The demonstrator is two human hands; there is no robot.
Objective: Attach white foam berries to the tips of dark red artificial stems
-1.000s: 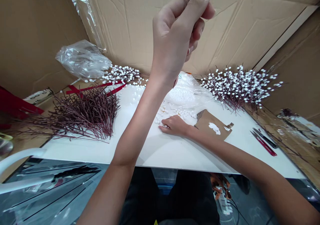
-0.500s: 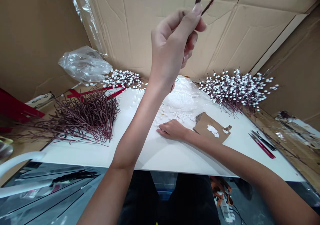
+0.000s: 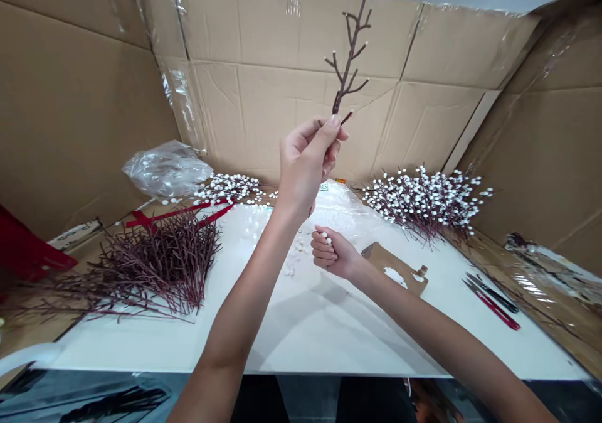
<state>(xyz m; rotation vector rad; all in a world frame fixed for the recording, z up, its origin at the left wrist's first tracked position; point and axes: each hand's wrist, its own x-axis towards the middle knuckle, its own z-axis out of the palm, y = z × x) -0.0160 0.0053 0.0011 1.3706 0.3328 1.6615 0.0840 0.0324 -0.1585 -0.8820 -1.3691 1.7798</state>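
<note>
My left hand (image 3: pixel 305 162) is raised above the white table (image 3: pixel 320 322) and pinches the base of a bare dark red branch (image 3: pixel 350 53) that stands upright. My right hand (image 3: pixel 332 252) is lifted a little off the table, fingers curled around small white foam beads. Loose white beads (image 3: pixel 291 266) lie on the table just left of that hand. A brown card with white glue blobs (image 3: pixel 395 271) lies right of it.
A pile of bare red branches (image 3: pixel 155 263) lies at the left. Finished branches with white beads (image 3: pixel 427 200) lie at the back right. Clear plastic bags (image 3: pixel 164 169) sit behind. Red and black tweezers (image 3: pixel 493 294) lie at the right. Cardboard walls (image 3: pixel 94 96) surround the table.
The view has tilted up, so the whole branch in my left hand shows. My right hand has risen off the table, closed on white beads.
</note>
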